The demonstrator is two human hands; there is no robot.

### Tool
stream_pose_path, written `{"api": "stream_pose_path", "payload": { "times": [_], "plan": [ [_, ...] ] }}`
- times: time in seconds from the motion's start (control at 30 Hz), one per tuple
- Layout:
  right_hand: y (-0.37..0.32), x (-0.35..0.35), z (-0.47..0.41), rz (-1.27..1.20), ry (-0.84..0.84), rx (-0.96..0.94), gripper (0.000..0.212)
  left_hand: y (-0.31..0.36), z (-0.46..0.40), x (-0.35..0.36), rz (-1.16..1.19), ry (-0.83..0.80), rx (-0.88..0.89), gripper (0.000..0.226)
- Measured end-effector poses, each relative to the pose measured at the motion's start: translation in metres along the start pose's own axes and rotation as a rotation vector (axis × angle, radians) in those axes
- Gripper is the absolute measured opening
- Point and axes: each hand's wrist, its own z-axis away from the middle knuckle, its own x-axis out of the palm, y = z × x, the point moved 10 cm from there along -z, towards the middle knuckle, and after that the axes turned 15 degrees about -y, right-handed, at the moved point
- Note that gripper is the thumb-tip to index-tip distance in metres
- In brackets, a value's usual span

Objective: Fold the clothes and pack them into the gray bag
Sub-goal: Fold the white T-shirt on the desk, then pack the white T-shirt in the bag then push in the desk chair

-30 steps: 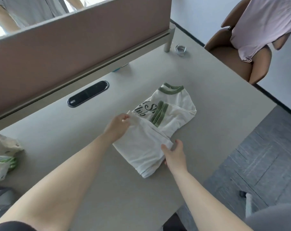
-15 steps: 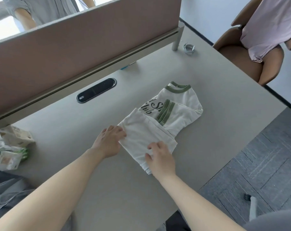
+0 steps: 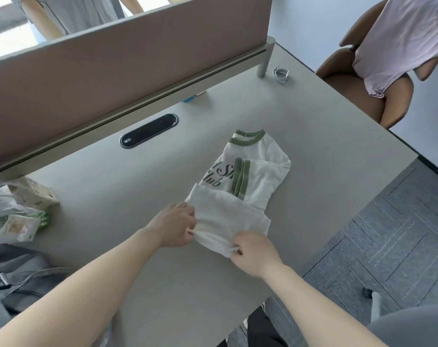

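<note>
Both hands pinch the near edge of the white shirt (image 3: 240, 194) at bench (image 3: 142, 191) centre: left hand (image 3: 174, 227), right hand (image 3: 254, 252). It looks partly folded, needing one more fold. The gray bag (image 3: 20, 274) waits at eight o'clock, unpacked; a pink garment (image 3: 398, 41) at one o'clock remains.
</note>
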Motion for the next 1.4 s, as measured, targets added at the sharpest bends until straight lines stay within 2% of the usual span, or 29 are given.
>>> {"api": "stream_pose_path", "payload": {
  "times": [0.07,0.13,0.23,0.3,0.43,0.53,0.73,0.83,0.93,1.0,1.07,1.17,1.23,1.4],
  "plan": [
    [0.016,-0.006,0.015,-0.21,-0.046,0.013,0.024,0.0,0.013,-0.001,0.282,-0.021,-0.018,0.01],
    [0.035,-0.025,0.025,-0.469,0.027,0.03,0.023,-0.009,0.017,-0.014,0.566,-0.01,-0.113,0.005],
    [0.055,-0.069,0.033,-0.671,0.193,0.043,0.028,-0.013,0.009,-0.053,0.746,0.094,-0.18,0.004],
    [0.068,-0.094,0.033,-0.725,0.272,0.068,0.035,-0.013,-0.002,-0.079,0.832,0.179,-0.206,0.005],
    [0.105,-0.125,0.018,-0.814,0.326,0.124,0.02,-0.012,-0.043,-0.113,0.935,0.289,-0.209,0.004],
    [0.142,-0.145,0.0,-0.911,0.367,0.173,0.027,-0.019,-0.08,-0.13,0.999,0.348,-0.211,0.008],
    [0.18,-0.188,-0.04,-1.078,0.464,0.169,0.006,-0.043,-0.144,-0.145,1.034,0.473,-0.252,0.009],
    [0.199,-0.185,-0.063,-1.055,0.457,0.205,0.023,-0.055,-0.157,-0.12,1.055,0.429,-0.353,0.027],
    [0.209,-0.165,-0.061,-0.878,0.412,0.366,0.051,-0.06,-0.15,-0.087,0.967,0.29,-0.522,0.051],
    [0.204,-0.153,-0.05,-0.865,0.418,0.422,0.075,-0.059,-0.139,-0.075,0.928,0.262,-0.603,0.04],
    [0.191,-0.139,-0.045,-0.927,0.362,0.445,0.087,-0.056,-0.133,-0.067,0.925,0.235,-0.653,0.019],
    [0.17,-0.116,-0.045,-1.0,0.267,0.479,0.086,-0.054,-0.133,-0.057,0.913,0.152,-0.731,0.034],
    [0.163,-0.106,-0.046,-1.029,0.248,0.495,0.082,-0.051,-0.138,-0.057,0.873,0.107,-0.731,0.034],
    [0.172,-0.101,-0.044,-1.114,0.361,0.434,0.034,-0.039,-0.134,-0.052,0.962,0.147,-0.634,0.028]
  ]
}}
